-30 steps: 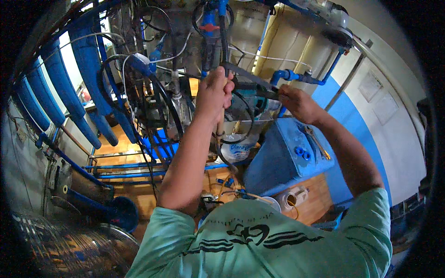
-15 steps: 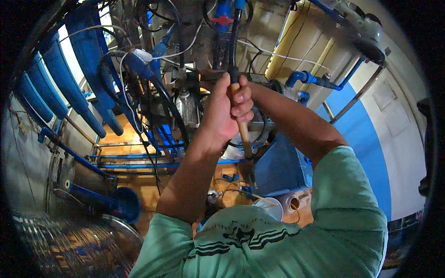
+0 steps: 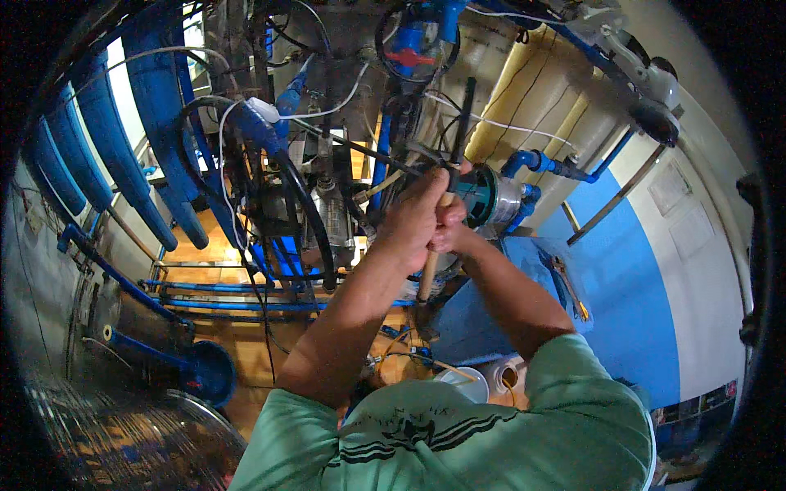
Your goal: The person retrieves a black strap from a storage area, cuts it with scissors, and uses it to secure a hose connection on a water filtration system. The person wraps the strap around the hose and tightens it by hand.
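Note:
My left hand (image 3: 413,219) is wrapped around the wooden handle of what looks like a hammer (image 3: 428,278), whose lower end sticks out below the fist. Dark metal, seemingly the hammer's head, shows just above the hand, but its outline is blurred. My right hand (image 3: 448,227) is closed against the same handle, partly covered by the left. Beside them is a green-and-silver round pump or motor housing (image 3: 490,196). A black upright rod (image 3: 467,110) rises behind the hands. Left of them stands a clear-bodied cylindrical fitting (image 3: 327,209) among black hoses.
Adjustable pliers or a wrench (image 3: 565,282) lie on a blue box (image 3: 483,315) at right. Blue pipes with a red-handled valve (image 3: 409,57) run overhead. White buckets (image 3: 467,383) stand low by my body. Cables hang left, near curved blue panels (image 3: 155,114).
My right hand has come back from behind the left, where it reached into the machinery, to the handle. Both hands and the hammer are lower. The view has shifted, revealing the tool on the blue box.

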`<state>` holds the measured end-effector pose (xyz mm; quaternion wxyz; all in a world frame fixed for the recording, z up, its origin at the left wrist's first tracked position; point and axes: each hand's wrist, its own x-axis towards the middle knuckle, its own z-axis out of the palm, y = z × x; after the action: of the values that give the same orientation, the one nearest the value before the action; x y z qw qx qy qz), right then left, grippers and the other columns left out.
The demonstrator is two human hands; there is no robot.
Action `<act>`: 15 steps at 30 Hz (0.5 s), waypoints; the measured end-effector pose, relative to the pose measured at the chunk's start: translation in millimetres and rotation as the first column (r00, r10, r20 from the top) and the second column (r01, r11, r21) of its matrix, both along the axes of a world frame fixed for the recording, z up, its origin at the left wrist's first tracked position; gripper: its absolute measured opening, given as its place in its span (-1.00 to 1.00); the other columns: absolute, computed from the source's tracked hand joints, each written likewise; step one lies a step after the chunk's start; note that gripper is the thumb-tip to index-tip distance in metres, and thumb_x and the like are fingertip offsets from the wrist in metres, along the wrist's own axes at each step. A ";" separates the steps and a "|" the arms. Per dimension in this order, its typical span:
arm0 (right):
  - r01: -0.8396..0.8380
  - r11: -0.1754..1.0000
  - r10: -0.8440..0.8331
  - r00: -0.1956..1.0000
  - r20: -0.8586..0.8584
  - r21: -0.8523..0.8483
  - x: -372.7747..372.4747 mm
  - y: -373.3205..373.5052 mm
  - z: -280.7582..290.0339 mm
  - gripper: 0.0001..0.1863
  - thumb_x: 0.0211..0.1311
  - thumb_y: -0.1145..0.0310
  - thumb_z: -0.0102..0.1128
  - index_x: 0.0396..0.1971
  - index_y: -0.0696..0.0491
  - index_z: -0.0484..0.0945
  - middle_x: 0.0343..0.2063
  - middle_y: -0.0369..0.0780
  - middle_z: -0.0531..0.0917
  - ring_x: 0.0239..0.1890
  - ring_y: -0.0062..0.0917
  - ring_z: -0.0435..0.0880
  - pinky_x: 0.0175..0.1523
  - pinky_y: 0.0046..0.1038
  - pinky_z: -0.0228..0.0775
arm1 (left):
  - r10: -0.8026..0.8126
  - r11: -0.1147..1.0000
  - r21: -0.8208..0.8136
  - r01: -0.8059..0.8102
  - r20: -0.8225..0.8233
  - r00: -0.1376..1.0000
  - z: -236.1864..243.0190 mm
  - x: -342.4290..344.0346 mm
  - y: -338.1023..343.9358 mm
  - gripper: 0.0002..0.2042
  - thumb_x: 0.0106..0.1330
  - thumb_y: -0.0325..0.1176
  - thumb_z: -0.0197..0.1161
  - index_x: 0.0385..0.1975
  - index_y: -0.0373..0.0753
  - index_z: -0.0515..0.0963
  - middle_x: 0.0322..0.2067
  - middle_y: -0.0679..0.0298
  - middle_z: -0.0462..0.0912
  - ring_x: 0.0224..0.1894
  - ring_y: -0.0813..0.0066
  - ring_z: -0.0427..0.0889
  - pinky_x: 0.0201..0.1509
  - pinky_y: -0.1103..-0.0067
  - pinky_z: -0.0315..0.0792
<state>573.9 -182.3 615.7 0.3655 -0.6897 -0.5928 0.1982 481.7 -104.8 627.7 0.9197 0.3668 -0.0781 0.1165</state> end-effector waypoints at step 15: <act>0.430 0.868 -0.371 0.894 -0.252 0.249 32.3 -62.7 68.3 -0.81 0.36 0.28 0.03 -0.19 0.07 0.49 -0.52 -0.38 0.48 -0.53 -0.75 0.36 -0.44 -0.65 0.22 | 0.270 0.949 0.170 -0.265 -0.009 0.963 -20.9 13.7 -0.7 -0.63 0.46 -0.06 -0.09 0.17 -0.03 0.33 -0.55 0.33 0.44 -0.70 0.65 0.28 -0.66 0.69 0.18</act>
<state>606.2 -245.0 684.0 0.5548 -0.7119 -0.4204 0.0928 495.4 -105.5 606.8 0.8626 0.4515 -0.0226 0.2272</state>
